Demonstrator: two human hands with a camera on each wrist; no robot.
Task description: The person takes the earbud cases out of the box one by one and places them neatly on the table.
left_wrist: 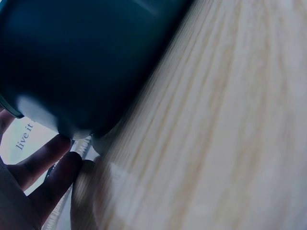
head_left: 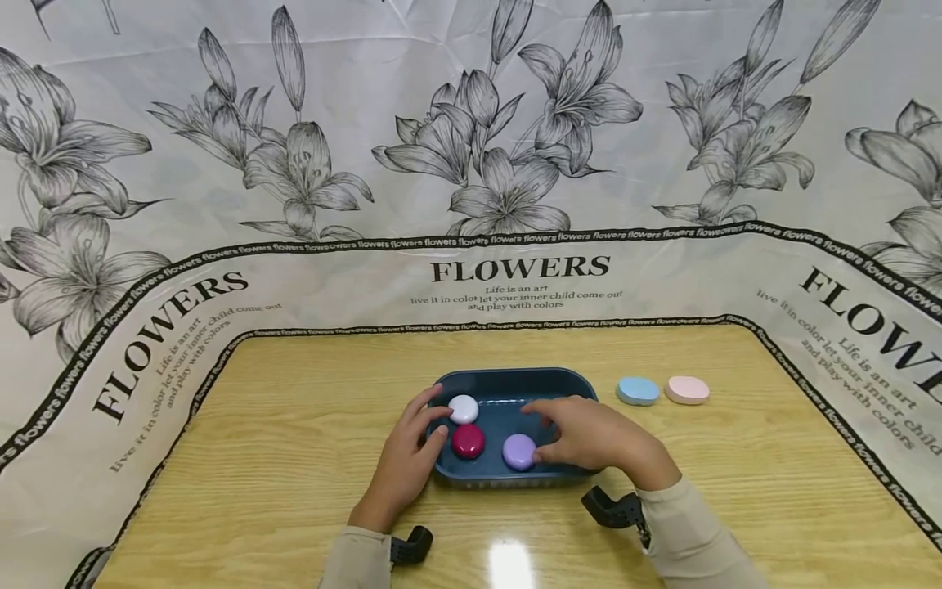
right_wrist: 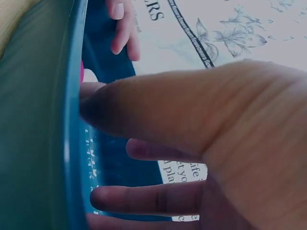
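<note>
A dark blue rectangular tray [head_left: 508,379] with rounded corners stands on the table. Inside it, a white round disc [head_left: 464,409] and a glossy crimson disc [head_left: 468,442] lie at the left, and a lavender disc [head_left: 519,451] lies near the front. My left hand [head_left: 412,446] is at the tray's left end, its fingers at the rim beside the white disc. Over the tray's right part reaches my right hand [head_left: 581,429], fingers spread, the thumb at the lavender disc's right edge. Whether the thumb touches it I cannot tell; the right wrist view hides that disc.
To the right of the tray, a light blue oval piece [head_left: 638,391] and a pale pink oval piece [head_left: 688,390] lie side by side on the wooden table [head_left: 309,458]. A flower-printed cloth [head_left: 353,286] borders the table at the back and sides.
</note>
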